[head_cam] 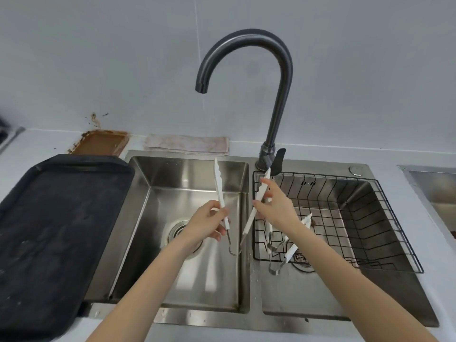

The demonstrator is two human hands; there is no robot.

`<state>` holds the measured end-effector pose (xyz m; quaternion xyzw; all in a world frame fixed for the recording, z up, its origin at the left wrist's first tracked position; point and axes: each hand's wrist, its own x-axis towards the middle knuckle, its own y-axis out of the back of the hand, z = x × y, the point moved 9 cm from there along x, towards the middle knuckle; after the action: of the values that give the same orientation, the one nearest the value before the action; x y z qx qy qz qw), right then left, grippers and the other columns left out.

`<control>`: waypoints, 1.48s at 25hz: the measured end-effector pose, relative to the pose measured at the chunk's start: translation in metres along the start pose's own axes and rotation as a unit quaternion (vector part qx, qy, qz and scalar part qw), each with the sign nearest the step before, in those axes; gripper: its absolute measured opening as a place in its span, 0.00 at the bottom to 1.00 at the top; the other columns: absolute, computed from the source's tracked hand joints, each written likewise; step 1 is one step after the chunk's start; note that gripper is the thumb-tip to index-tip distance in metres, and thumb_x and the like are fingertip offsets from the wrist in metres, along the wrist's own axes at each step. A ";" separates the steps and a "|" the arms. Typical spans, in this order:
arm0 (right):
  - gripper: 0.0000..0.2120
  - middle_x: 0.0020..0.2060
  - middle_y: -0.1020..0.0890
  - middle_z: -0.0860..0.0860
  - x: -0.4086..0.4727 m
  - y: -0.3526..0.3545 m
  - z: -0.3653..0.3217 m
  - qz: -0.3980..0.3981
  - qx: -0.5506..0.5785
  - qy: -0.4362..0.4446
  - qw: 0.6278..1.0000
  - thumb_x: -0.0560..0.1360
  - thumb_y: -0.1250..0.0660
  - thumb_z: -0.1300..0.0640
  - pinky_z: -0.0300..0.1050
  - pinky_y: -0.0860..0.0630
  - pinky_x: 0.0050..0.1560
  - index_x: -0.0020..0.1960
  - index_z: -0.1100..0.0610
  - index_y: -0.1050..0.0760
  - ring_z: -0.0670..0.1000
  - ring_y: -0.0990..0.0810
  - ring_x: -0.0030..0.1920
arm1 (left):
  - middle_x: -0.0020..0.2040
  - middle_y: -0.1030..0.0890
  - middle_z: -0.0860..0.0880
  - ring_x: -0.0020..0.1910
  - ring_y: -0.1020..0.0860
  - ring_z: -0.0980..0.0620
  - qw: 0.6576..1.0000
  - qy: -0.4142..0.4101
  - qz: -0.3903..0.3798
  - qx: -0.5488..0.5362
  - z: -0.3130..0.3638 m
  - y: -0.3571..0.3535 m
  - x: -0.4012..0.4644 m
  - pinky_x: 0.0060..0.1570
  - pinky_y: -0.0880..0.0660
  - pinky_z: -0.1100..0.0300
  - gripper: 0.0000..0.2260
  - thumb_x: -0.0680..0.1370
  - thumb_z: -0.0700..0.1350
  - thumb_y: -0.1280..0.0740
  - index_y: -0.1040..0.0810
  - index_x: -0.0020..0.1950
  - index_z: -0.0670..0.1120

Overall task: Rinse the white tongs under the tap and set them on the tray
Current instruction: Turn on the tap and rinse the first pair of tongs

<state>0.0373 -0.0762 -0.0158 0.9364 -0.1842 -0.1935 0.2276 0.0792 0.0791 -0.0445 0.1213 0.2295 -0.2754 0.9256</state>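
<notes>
Two hands point(207, 224), three tongs point(219, 191), one tray point(56, 218), one tap point(246, 40).

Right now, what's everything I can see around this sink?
tongs: one pair, white, spread open over left basin
spare tongs: at least one pair, white, in rack
tap: one, dark, spout above left basin
sink: one, steel, two basins
rack: one, black wire, right basin
tray: one, black, left counter
cloth: one, pale, behind sink
left hand: grips one tong arm
right hand: pinches other arm

No text, label, brand, number or sign can be read on anything here
</notes>
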 end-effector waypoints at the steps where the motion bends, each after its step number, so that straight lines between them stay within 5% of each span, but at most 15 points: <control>1: 0.29 0.55 0.23 0.55 0.003 -0.004 -0.002 -0.004 0.004 0.002 1.000 0.75 0.36 0.61 0.49 0.21 0.53 0.73 0.50 0.40 0.56 0.19 0.49 | 0.37 0.24 0.47 0.19 0.28 0.60 1.000 -0.003 0.007 0.002 0.000 0.005 0.001 0.21 0.29 0.68 0.06 0.80 0.44 0.40 0.30 0.49 0.42; 4: 0.31 0.62 0.24 0.55 0.015 -0.014 -0.006 -0.012 -0.007 0.005 1.000 0.75 0.35 0.58 0.51 0.22 0.57 0.74 0.49 0.43 0.55 0.20 0.52 | 0.37 0.24 0.48 0.19 0.29 0.60 1.000 -0.008 0.028 0.000 -0.001 0.018 0.006 0.21 0.28 0.67 0.07 0.80 0.45 0.40 0.30 0.49 0.42; 8: 0.31 0.56 0.21 0.50 0.029 -0.012 -0.011 -0.023 0.004 0.004 1.000 0.77 0.38 0.55 0.50 0.19 0.52 0.76 0.51 0.48 0.52 0.17 0.46 | 0.38 0.23 0.48 0.21 0.29 0.58 0.998 -0.001 0.054 -0.026 -0.004 0.032 0.014 0.22 0.27 0.67 0.08 0.80 0.45 0.41 0.29 0.51 0.40; 11: 0.21 0.47 0.19 0.51 0.040 0.026 -0.011 0.078 0.005 0.010 0.997 0.77 0.39 0.57 0.48 0.20 0.46 0.69 0.58 0.36 0.54 0.17 0.47 | 0.37 0.23 0.48 0.24 0.28 0.55 0.998 0.000 0.065 -0.026 -0.004 0.042 0.021 0.23 0.25 0.66 0.08 0.79 0.45 0.40 0.28 0.51 0.40; 16: 0.16 0.59 0.26 0.58 0.064 0.076 -0.022 0.205 -0.042 0.039 0.977 0.77 0.38 0.59 0.41 0.30 0.46 0.63 0.63 0.32 0.54 0.22 0.50 | 0.37 0.23 0.47 0.23 0.28 0.56 0.997 -0.005 0.076 -0.030 -0.001 0.056 0.028 0.24 0.24 0.65 0.08 0.80 0.44 0.40 0.28 0.49 0.39; 19: 0.19 0.59 0.24 0.56 0.081 0.080 -0.029 0.189 -0.035 0.041 0.980 0.77 0.37 0.59 0.39 0.31 0.46 0.66 0.61 0.33 0.52 0.23 0.48 | 0.37 0.23 0.47 0.20 0.28 0.58 0.995 -0.006 0.085 -0.044 0.001 0.060 0.031 0.24 0.24 0.65 0.08 0.80 0.44 0.40 0.28 0.50 0.39; 25: 0.11 0.54 0.19 0.58 0.085 0.081 -0.029 0.179 -0.095 0.046 0.978 0.77 0.39 0.59 0.31 0.36 0.43 0.55 0.62 0.23 0.47 0.27 0.45 | 0.38 0.22 0.47 0.19 0.28 0.60 0.995 -0.011 0.091 -0.043 0.004 0.059 0.032 0.24 0.25 0.66 0.08 0.80 0.44 0.40 0.27 0.50 0.39; 37: 0.11 0.54 0.20 0.59 0.079 0.077 -0.022 0.188 -0.069 0.049 0.979 0.78 0.40 0.60 0.39 0.33 0.47 0.55 0.64 0.24 0.48 0.27 0.46 | 0.38 0.22 0.48 0.19 0.29 0.59 0.995 -0.019 0.098 -0.013 0.007 0.062 0.031 0.23 0.25 0.67 0.09 0.80 0.44 0.41 0.26 0.52 0.39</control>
<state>0.0953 -0.1665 0.0188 0.8755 -0.3315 -0.1133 0.3328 0.1397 0.1131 -0.0477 0.1254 0.2026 -0.1826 0.9539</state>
